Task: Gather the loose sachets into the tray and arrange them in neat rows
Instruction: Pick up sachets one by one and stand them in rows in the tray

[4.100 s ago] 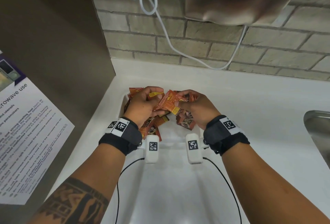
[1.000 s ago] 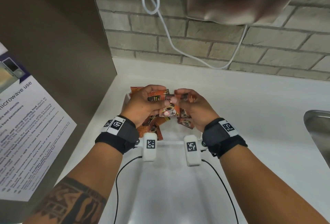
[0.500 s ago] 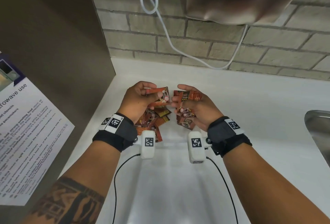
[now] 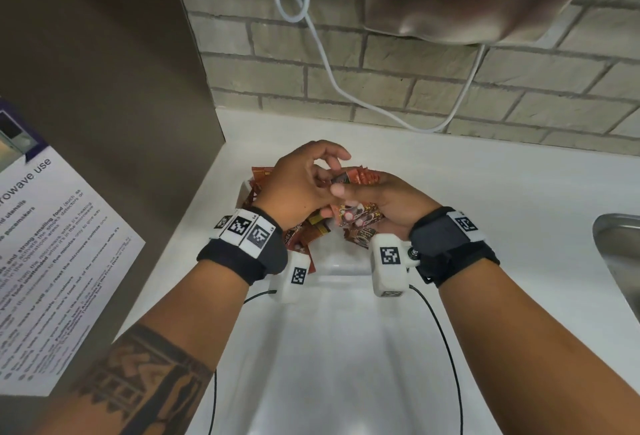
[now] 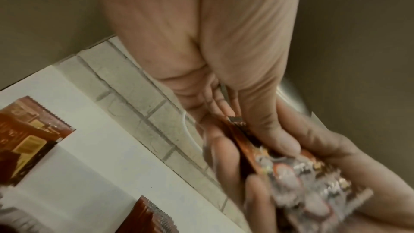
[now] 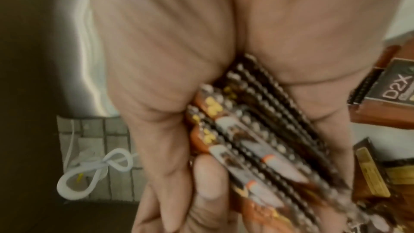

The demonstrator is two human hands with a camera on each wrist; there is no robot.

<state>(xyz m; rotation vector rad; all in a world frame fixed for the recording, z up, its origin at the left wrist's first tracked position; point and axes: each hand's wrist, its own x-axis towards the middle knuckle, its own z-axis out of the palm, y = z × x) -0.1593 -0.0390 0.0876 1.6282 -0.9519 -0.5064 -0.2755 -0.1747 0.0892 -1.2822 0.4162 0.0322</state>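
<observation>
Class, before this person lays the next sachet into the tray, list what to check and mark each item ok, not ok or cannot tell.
1. Right hand grips the stack of sachets: ok.
2. Stack edges aligned: ok, roughly.
3. Left hand has a firm pinch on one sachet: cannot tell.
4. Tray has bare floor free: ok.
5. Sachets in neat rows: not ok, loose sachets lie jumbled.

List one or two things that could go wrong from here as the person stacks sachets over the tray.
1. The right hand grips a thick stack edge-on with the sachets fanned unevenly; it may slip and scatter.
2. The left hand is pressing one more sachet against that stack; a push could knock it askew or out of the grip.
3. Loose sachets lie jumbled in the tray under both hands, so anything dropped lands on a heap, not in a row.
</observation>
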